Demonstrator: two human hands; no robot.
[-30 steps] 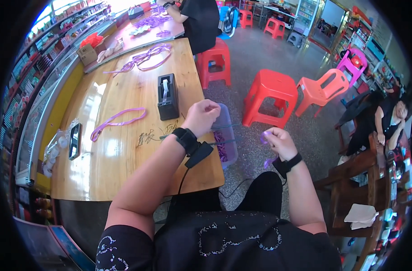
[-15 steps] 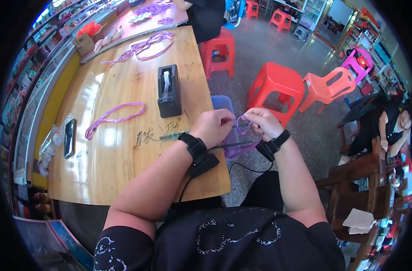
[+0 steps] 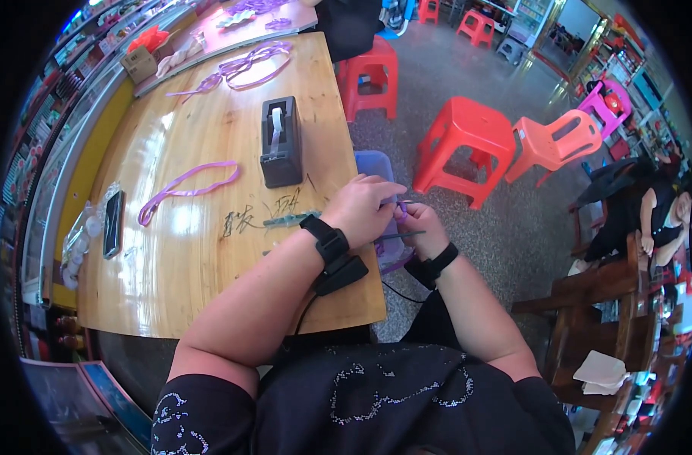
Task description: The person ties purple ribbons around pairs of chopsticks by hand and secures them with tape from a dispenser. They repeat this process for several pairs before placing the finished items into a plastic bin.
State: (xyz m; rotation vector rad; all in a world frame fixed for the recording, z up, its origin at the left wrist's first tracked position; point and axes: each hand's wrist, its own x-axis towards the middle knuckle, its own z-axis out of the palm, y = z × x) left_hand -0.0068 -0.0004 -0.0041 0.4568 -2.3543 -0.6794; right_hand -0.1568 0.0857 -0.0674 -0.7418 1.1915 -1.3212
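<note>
Hands meet just off the counter point(image 3: 209, 250) edge: my left hand point(image 3: 361, 208) and right hand point(image 3: 422, 231) both pinch a thin purple strip point(image 3: 401, 206) above the purple bin point(image 3: 376, 163). I'd keep it taut, fingertips close together.
</note>
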